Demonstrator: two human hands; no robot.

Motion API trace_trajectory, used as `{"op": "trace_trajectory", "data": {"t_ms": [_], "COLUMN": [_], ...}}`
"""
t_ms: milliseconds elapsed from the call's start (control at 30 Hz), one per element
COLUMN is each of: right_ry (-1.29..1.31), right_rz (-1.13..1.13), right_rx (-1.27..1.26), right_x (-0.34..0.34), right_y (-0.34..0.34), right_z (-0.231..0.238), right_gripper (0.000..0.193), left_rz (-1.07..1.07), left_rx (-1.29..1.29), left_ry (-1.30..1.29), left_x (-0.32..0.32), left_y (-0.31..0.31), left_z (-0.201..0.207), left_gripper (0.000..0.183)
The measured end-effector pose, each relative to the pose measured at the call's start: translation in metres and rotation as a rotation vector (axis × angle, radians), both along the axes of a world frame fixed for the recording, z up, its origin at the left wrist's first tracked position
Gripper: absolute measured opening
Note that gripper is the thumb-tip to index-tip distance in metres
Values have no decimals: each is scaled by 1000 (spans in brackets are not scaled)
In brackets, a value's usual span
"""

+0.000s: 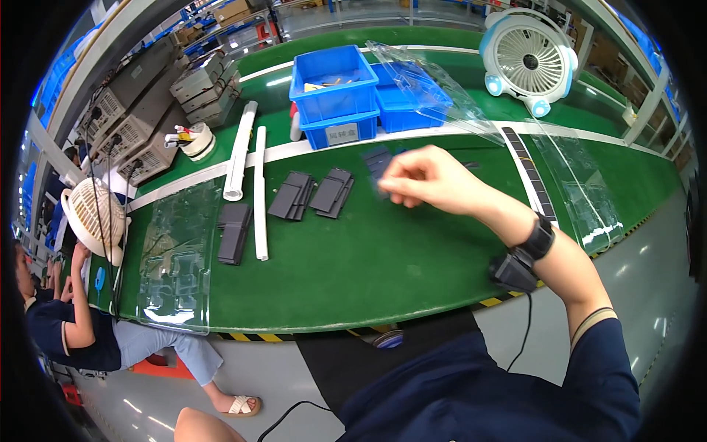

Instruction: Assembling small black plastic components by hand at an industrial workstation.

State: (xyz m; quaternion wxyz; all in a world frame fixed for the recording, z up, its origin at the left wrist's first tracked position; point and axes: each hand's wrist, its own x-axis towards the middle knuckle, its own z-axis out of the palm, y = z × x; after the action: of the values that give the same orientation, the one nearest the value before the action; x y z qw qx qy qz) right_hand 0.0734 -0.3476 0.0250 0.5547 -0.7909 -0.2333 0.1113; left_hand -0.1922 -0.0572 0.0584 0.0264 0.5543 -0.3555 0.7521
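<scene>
My right hand (431, 180) hovers over the far middle of the green table, its fingers curled and pinched together. A smeared dark patch shows at the fingertips, and I cannot make out what they hold, if anything. Just left of the fingers lies a dark flat piece (377, 158), partly covered by the hand. Further left are two fanned stacks of dark grey flat rectangular pieces, one stack (333, 193) nearer the hand and another stack (292, 196) beside it. A third dark stack (234, 234) sits beyond a white strip. My left hand is out of view.
Blue bins (335, 85) stand at the back. White strips (261, 195) lie left of centre. Clear plastic trays (177, 258) rest at left and right. A white fan (529, 62) stands back right; another fan (96, 217) is at left, near a seated person (81, 324).
</scene>
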Motion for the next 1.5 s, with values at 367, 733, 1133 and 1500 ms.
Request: {"op": "trace_trajectory", "data": {"t_ms": [367,733,1133,1500], "right_ry": [-338,-537,371,461], "right_rz": [-164,-235,30,49], "right_rx": [-384,-328,443,145], "right_x": [68,52,-3,-21], "right_y": [119,143,75,-29], "right_z": [-28,-37,-9,-18], "right_gripper": [60,49,27,26], "left_rz": [-42,-16,-549,-809], "left_rx": [-106,-109,-660,-585], "left_ry": [224,372,1850,2435], "left_x": [49,85,198,218], "left_y": [1,22,-27,-80], "left_z": [-3,8,-38,-52], "left_gripper": [50,53,57,32]}}
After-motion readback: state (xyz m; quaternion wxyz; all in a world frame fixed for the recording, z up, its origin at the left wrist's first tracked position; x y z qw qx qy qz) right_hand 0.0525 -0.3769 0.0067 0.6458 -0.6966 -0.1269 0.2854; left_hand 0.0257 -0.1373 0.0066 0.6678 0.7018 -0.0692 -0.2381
